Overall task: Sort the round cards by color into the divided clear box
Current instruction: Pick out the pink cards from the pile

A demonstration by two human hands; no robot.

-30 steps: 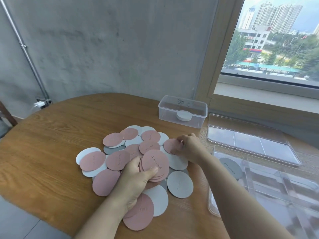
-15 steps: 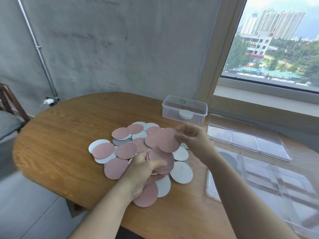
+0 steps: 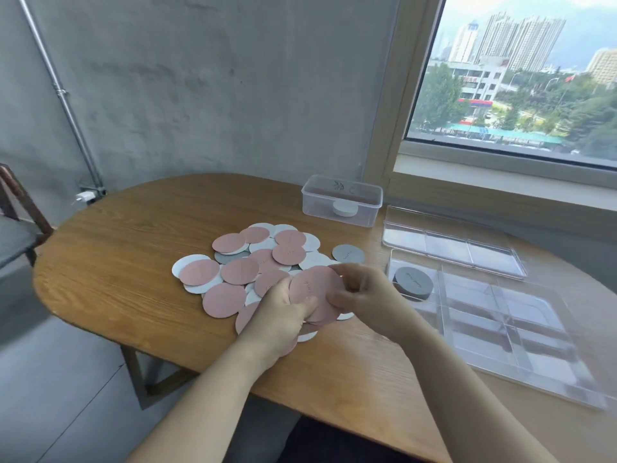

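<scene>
Bare counter [image 3: 117, 262] is left along the near edge and left of the card pile [image 3: 238, 270]. The box [image 3: 521, 329] is set to the right, with grey cards [image 3: 414, 282] in its far-left compartment. A pink stack [image 3: 317, 289] is gripped by the left hand [image 3: 277, 322] and pinched by the right hand [image 3: 364, 292].

A small clear tub [image 3: 342, 202] stands at the wooden surface's [image 3: 133, 262] far edge near a window [image 3: 510, 78], a chair [image 3: 16, 208] at left
</scene>
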